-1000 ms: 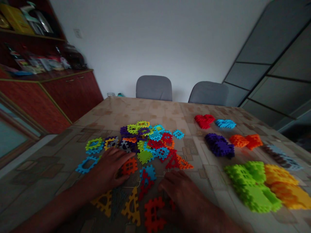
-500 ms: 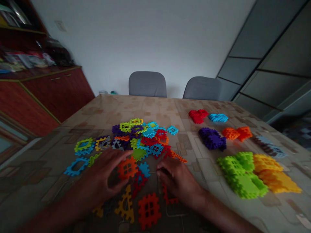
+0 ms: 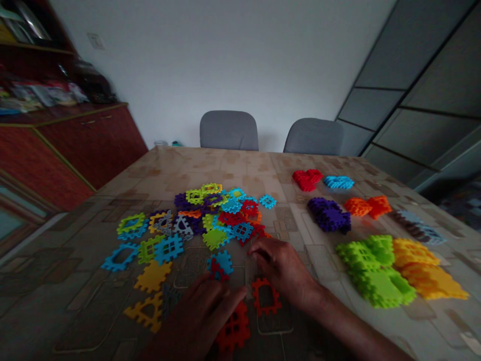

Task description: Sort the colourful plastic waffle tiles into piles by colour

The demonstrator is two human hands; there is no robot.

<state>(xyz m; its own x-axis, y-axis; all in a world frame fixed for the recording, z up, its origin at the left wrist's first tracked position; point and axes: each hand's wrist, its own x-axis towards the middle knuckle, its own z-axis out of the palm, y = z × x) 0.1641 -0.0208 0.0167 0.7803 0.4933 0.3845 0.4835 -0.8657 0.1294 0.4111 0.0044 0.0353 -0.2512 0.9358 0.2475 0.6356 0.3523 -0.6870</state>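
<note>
My left hand (image 3: 210, 306) reaches over an orange-red window tile (image 3: 236, 328) near the front of the table. Its fingers bend down along the tile's upper edge, and the thumb is hidden. To its right, my right hand (image 3: 283, 268) is closed, thumb and fingertips together; anything inside is hidden. Just below the right hand lies an orange-red square frame (image 3: 266, 297). A red toothed piece (image 3: 218, 271) rests against a blue one (image 3: 225, 261) beyond my left fingers. Yellow pieces, one solid (image 3: 153, 276) and one triangular (image 3: 146, 312), lie left of that hand.
A mixed heap of toothed plastic tiles (image 3: 240, 230) spreads across the middle. On the right stand colour-sorted stacks: green (image 3: 376, 273), yellow (image 3: 423, 271), purple (image 3: 328, 215), orange (image 3: 366, 206), red (image 3: 307, 179) and blue (image 3: 338, 182). Two grey chairs (image 3: 228, 131) stand behind the table (image 3: 259, 165).
My left hand has moved right and toward me, from the heap to the orange-red window tile. The orange window tile beside its fingers no longer shows there. My right hand stays nearly in place.
</note>
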